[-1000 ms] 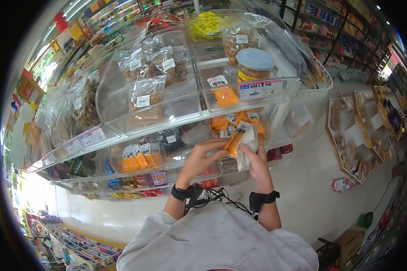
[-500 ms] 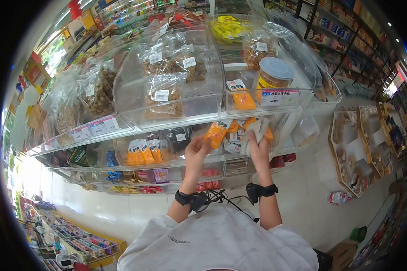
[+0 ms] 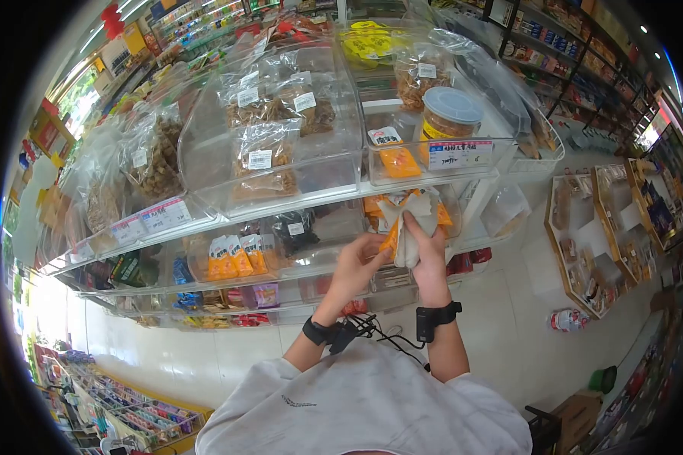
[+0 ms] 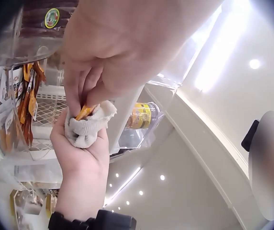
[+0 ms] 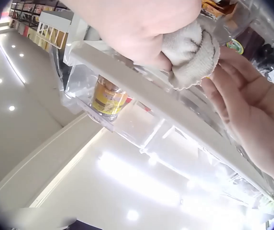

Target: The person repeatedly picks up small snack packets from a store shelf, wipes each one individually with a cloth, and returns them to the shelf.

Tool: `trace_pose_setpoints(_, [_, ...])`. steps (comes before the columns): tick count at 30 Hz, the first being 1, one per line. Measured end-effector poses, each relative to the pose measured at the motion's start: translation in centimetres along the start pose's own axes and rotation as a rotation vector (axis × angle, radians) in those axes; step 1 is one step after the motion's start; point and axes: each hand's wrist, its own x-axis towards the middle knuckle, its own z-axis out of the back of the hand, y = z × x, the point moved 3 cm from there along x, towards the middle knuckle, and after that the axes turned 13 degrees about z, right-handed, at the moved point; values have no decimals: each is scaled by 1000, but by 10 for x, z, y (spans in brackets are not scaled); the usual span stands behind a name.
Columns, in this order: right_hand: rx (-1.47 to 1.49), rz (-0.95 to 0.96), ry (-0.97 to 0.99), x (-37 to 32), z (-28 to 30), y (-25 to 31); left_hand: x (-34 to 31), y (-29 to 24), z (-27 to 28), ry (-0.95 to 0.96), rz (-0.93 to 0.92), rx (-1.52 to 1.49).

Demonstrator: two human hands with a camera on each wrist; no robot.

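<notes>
My left hand (image 3: 354, 267) pinches an orange snack packet (image 4: 84, 112), with its fingertips right at the cloth. Around the packet, my right hand (image 3: 431, 264) grips a bunched white cloth (image 4: 82, 135), its thumb lying over the fabric in the head view. Most of the packet is hidden by cloth and fingers. Both hands are in front of a clear bin of similar orange-and-white packets (image 3: 443, 216). From the right wrist view, the ribbed cloth (image 5: 194, 60) bulges out of the right hand beside the left fingers.
On the shelf above stands a blue-lidded jar (image 3: 453, 114), beside a lone orange packet (image 3: 398, 161) and a price tag (image 3: 460, 154). Bagged dried snacks (image 3: 264, 159) fill clear bins to the left. Low wooden display trays (image 3: 577, 235) and a wrapped bottle pack (image 3: 569, 320) are at right.
Half a second ago the left hand held the packet away from the cloth, to the left. Now packet and left hand are back against the cloth, and both hands are nearer my body.
</notes>
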Motion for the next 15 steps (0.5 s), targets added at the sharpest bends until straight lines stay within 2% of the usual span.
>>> trace_pose_setpoints(5, [27, 14, -97, 1, 6, 13, -2, -12, -3, 88, 1, 40])
trace_pose_setpoints(9, [91, 22, -101, 3, 14, 13, -7, -23, 0, 89, 40, 4])
trace_pose_setpoints(15, [79, 129, -156, 5, 37, 4, -4, -17, 25, -132, -60, 21])
